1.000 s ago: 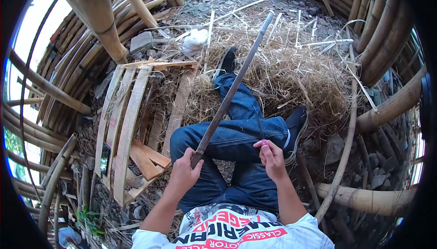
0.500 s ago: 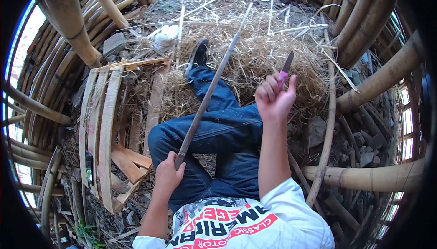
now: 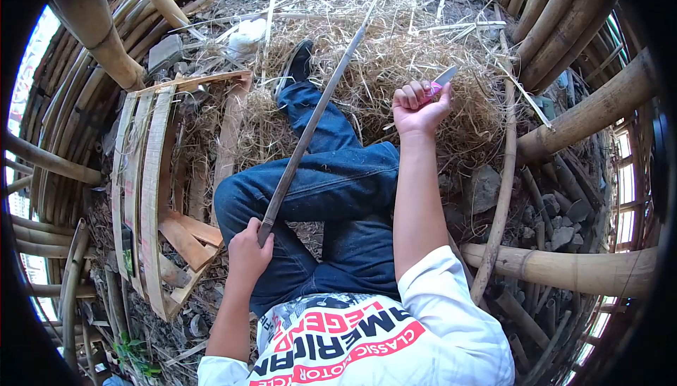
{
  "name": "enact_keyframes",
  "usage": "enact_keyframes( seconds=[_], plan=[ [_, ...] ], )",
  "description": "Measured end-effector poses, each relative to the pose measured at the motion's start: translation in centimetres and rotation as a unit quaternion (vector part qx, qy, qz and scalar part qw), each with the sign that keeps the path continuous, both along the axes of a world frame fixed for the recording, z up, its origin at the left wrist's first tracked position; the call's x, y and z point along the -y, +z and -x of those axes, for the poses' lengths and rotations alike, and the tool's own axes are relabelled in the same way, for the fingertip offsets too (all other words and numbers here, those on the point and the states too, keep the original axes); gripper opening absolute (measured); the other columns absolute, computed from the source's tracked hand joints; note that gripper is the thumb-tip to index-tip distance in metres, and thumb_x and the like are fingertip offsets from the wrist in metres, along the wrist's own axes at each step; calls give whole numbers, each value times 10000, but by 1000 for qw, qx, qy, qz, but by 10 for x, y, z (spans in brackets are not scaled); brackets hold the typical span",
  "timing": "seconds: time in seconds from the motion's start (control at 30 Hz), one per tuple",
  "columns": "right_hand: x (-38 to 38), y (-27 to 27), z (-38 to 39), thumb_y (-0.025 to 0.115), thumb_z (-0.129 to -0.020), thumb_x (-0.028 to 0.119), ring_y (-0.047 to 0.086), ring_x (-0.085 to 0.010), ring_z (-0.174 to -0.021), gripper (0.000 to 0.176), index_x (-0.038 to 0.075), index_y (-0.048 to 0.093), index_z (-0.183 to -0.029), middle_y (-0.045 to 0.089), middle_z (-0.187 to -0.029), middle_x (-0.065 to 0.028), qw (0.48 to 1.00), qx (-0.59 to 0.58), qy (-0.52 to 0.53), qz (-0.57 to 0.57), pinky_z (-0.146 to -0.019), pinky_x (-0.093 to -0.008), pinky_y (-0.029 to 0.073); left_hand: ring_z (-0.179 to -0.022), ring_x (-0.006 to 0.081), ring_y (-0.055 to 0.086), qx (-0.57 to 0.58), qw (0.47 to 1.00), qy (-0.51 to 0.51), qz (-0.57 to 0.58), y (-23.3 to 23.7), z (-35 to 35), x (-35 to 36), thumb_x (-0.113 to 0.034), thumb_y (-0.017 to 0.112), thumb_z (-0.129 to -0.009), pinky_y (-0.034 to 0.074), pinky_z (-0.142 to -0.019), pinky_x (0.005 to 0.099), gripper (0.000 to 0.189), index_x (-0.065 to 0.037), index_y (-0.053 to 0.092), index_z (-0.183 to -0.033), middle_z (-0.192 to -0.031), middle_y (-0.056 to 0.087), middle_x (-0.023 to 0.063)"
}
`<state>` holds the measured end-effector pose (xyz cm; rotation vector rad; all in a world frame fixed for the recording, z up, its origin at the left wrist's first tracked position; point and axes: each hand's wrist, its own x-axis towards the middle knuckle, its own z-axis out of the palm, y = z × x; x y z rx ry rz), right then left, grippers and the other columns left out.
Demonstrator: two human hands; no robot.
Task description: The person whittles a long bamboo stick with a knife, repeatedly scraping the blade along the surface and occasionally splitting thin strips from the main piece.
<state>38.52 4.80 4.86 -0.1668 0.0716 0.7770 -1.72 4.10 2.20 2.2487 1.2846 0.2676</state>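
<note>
My left hand (image 3: 249,250) is closed round the lower end of a long, thin grey-brown stick (image 3: 314,119). The stick slants up over my jeans, and its pale far end lies over the straw. Out in front on the right, my right hand (image 3: 421,107) grips a knife (image 3: 443,78) by its pink handle, the short blade pointing up and to the right. The knife and the stick are apart. Beneath the stick are my bent legs (image 3: 310,192) in blue jeans.
A wooden slatted crate (image 3: 151,174) stands at the left. Dry shavings (image 3: 395,54) cover the ground ahead. Thick bamboo poles (image 3: 564,266) jut in from the right, and a thin curved pole (image 3: 509,167) runs beside my right arm. Rubble (image 3: 485,188) lies at the right.
My right hand has moved slightly left and turned, so the blade tilts further right. My left hand and the stick's lower end have shifted a little left and up in view.
</note>
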Motion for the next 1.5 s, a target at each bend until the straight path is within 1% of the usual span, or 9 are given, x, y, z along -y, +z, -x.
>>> enact_keyframes(
  seconds=[0.13,0.23,0.37,0.67,0.73,0.9,1.03,1.3,1.5],
  plan=[
    [-10,-24,-2,526,-946,393,273,-110,-414,359,163,436,-686,314,-529,46,928,264,-6,262,-448,-291,264,-649,413,610,20,999,-4,-25,-6,0,-1,-146,685,-800,450,-568,483,200,-45,529,-873,-641,595,203],
    [-6,-41,-5,565,-946,315,447,-71,-486,345,97,537,-680,502,-580,30,533,618,-5,578,-467,-260,360,-675,406,627,-13,1000,3,-9,-1,-3,-3,-169,684,-794,474,-588,491,206,-51,528,-858,-677,624,199],
    [16,-27,25,565,-957,316,545,-100,-534,354,43,607,-736,581,-606,-37,707,490,139,491,-500,-260,422,-666,408,626,-15,1000,2,-2,1,-6,-4,-199,699,-795,474,-581,490,233,-48,534,-863,-665,622,195],
    [53,-68,91,474,-1010,302,654,-184,-874,344,4,639,-1058,661,-1035,-124,780,454,319,288,-765,-323,541,-604,174,545,14,987,160,22,58,21,-33,-219,718,-842,460,-586,327,296,-34,565,-1015,-688,564,57],
    [55,-74,92,433,-1020,323,594,-224,-1096,398,6,595,-1199,592,-1248,-124,791,435,342,261,-892,-391,517,-731,151,526,47,975,201,-80,71,60,-65,-152,707,-838,460,-659,303,277,-25,558,-1035,-859,561,68],
    [51,-89,96,414,-1019,377,632,-235,-1002,442,4,596,-1170,632,-1166,-126,868,324,284,247,-834,-381,538,-791,247,560,80,850,288,-434,77,244,-204,-163,654,-844,472,-738,372,207,0,571,-941,-891,578,101],
    [51,-91,96,397,-1023,372,659,-241,-922,433,-4,570,-1152,639,-1120,-171,888,276,279,238,-783,-389,560,-726,255,566,-30,855,394,-337,20,347,-265,-210,648,-846,464,-716,381,193,-32,582,-815,-741,576,101],
    [49,-101,94,413,-1013,322,674,-250,-779,403,-39,556,-1119,657,-1007,-191,886,262,273,270,-699,-388,582,-594,98,386,166,923,199,-283,61,130,-255,-119,581,-885,334,-536,269,239,-67,450,-691,-638,422,-25],
    [52,-102,100,432,-1009,286,675,-219,-782,361,-23,577,-1128,666,-1009,-171,891,271,259,255,-707,-353,580,-790,124,500,306,935,109,-140,90,-48,-105,-90,615,-886,416,-715,263,72,-82,544,-897,-829,530,12]
  ],
)
